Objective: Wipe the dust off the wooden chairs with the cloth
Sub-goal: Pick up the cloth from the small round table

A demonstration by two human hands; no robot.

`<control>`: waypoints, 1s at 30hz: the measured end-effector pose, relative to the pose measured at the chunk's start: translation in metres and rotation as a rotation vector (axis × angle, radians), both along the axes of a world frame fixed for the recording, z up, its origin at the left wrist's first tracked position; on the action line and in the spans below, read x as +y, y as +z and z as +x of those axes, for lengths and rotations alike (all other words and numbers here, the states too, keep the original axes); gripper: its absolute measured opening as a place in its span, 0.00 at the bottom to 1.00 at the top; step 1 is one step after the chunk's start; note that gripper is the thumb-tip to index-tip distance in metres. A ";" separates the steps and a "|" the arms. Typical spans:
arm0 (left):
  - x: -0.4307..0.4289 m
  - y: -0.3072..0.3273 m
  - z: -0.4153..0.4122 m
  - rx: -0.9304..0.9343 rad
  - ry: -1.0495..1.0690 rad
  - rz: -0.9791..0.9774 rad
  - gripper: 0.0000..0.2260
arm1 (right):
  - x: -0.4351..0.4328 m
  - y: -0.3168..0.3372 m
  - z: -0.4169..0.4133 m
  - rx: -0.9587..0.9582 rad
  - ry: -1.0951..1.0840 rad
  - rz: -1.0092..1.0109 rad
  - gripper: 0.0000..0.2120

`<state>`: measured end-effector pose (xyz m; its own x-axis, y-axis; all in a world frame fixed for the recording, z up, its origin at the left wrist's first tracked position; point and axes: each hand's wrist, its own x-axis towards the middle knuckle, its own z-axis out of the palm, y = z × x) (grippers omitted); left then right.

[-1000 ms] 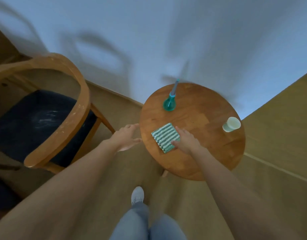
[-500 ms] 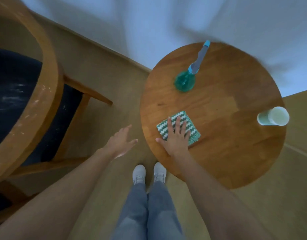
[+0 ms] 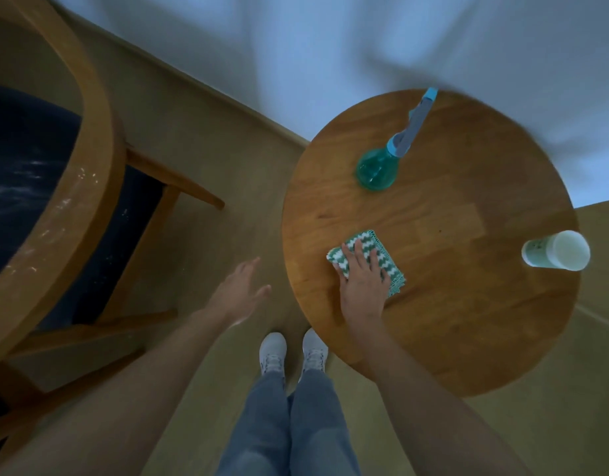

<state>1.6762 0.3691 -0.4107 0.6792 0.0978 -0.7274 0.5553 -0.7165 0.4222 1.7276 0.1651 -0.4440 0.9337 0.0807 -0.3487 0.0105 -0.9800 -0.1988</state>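
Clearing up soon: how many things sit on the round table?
3: spray bottle at the far side, cup at the right edge, cloth near the front, under the right hand. None hidden.

A round wooden desk (image 3: 451, 304) is standing on a tan floor (image 3: 210, 159), close to a pale wall (image 3: 296, 46). A teal spray bottle (image 3: 377, 168) is sitting upright toward the desk's far side, its grey and blue nozzle pointing at the wall. A pale green cup (image 3: 555, 250) is standing at the right edge, well apart from the bottle.
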 end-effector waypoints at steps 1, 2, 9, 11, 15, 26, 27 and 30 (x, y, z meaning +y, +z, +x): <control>0.001 0.005 0.000 -0.005 -0.001 -0.003 0.29 | 0.000 0.009 0.005 0.070 -0.044 0.045 0.23; 0.003 0.010 0.001 -0.012 -0.001 -0.007 0.29 | -0.001 0.018 0.009 0.123 -0.091 0.090 0.23; 0.014 0.066 0.003 -0.082 -0.008 -0.020 0.27 | 0.000 0.088 0.019 0.422 -0.277 0.680 0.07; 0.019 0.085 0.001 -0.097 -0.003 -0.017 0.27 | 0.006 0.108 0.020 0.487 -0.267 0.730 0.06; 0.031 0.121 -0.009 -0.114 0.024 -0.014 0.27 | 0.025 0.146 0.021 0.520 -0.171 0.717 0.02; 0.060 0.196 -0.085 -0.182 0.297 0.129 0.28 | 0.090 0.221 0.011 0.551 0.120 0.731 0.05; 0.061 0.201 -0.095 -0.186 0.330 0.156 0.28 | 0.096 0.225 0.007 0.557 0.176 0.705 0.04; 0.060 0.215 -0.130 -0.196 0.433 0.209 0.28 | 0.112 0.236 -0.010 0.558 0.331 0.617 0.04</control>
